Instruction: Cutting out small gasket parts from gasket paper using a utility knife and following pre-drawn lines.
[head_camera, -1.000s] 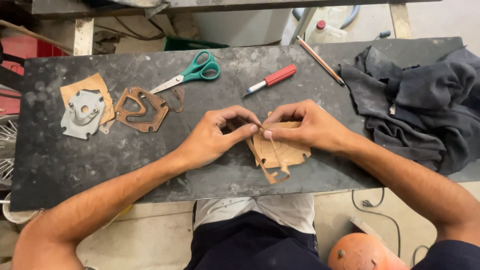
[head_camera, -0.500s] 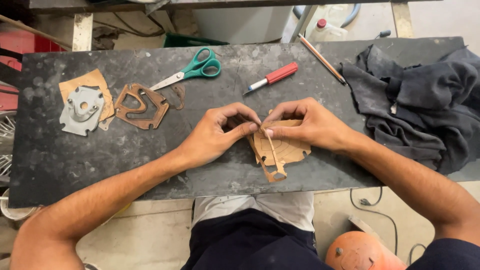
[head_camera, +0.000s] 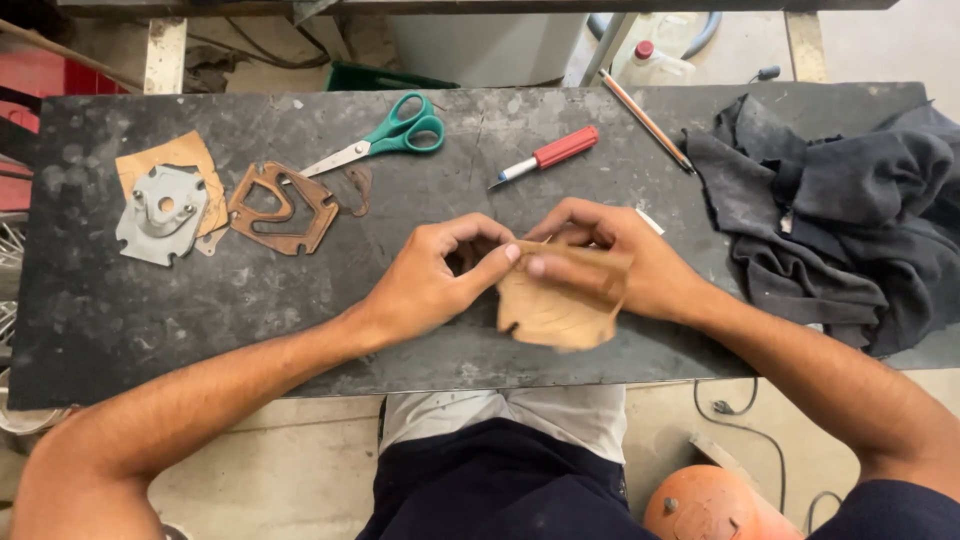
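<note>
Both my hands meet over the middle of a dark worn tabletop (head_camera: 150, 330). They hold a thin brown piece of gasket sheet (head_camera: 555, 312) with cut edges, lifted slightly off the surface. My left hand (head_camera: 440, 275) pinches its upper left edge between thumb and forefinger. My right hand (head_camera: 610, 255) grips the top right part, thumb pressed against the sheet and touching my left fingertips. A pale strip (head_camera: 650, 222) pokes out behind my right knuckles.
At the left lie a grey metal cover plate (head_camera: 160, 212) on brown sheet and a cut brown gasket (head_camera: 282, 208). Green-handled scissors (head_camera: 385, 138), a red-handled knife (head_camera: 548, 156) and a pencil (head_camera: 645, 120) lie at the back. A dark cloth heap (head_camera: 840, 210) fills the right.
The brown sheet has turned in my hands and now shows a flatter, fuller face. My fingers have shifted closer together along its top edge.
</note>
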